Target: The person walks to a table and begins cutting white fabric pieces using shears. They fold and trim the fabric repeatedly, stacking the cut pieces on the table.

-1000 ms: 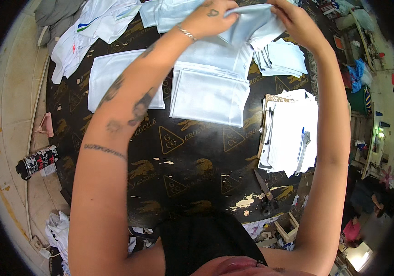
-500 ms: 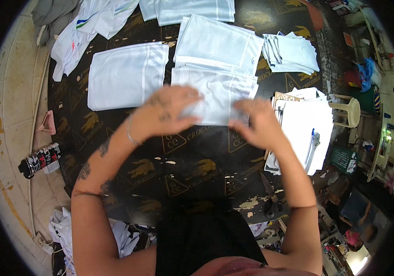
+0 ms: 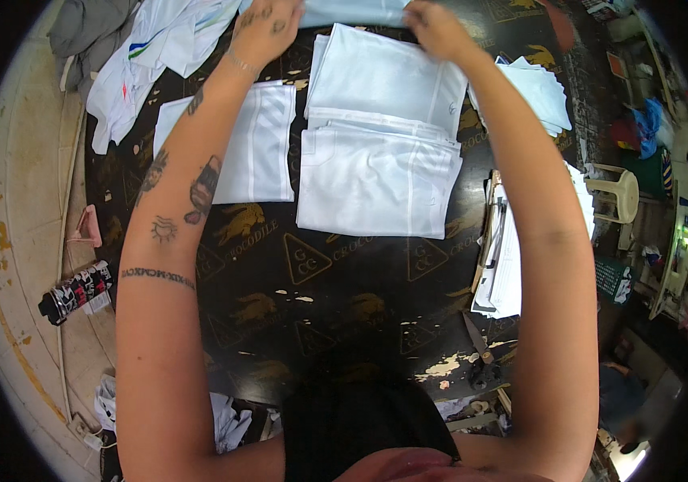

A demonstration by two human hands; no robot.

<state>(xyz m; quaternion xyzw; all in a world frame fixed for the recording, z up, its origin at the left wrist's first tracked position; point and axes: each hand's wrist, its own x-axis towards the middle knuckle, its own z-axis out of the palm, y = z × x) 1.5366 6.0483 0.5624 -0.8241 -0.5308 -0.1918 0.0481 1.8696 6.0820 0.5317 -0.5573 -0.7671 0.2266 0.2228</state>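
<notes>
Where half a second ago both hands met low over the near edge of the folded white cloth, they are now stretched to the far side of the black printed table cover (image 3: pixel 344 281); the left hand (image 3: pixel 268 22) and right hand (image 3: pixel 438 28) each pinch an end of a pale blue-white folded fabric piece (image 3: pixel 356 11) at the top of the view, fingers closed on its edge; the piece is partly cut off by the rim. Below it lies the stack of white folded garments (image 3: pixel 380 153), flat and untouched, between the two forearms; just left, a single white folded panel (image 3: pixel 260 149), partly hidden by the left forearm; far right, a smaller pile of white folded cloths (image 3: pixel 537 92). A white paper pad on a clipboard (image 3: pixel 508 257) sits right; a black-and-white patterned spray can (image 3: pixel 75 291) lies left, off the cover.
</notes>
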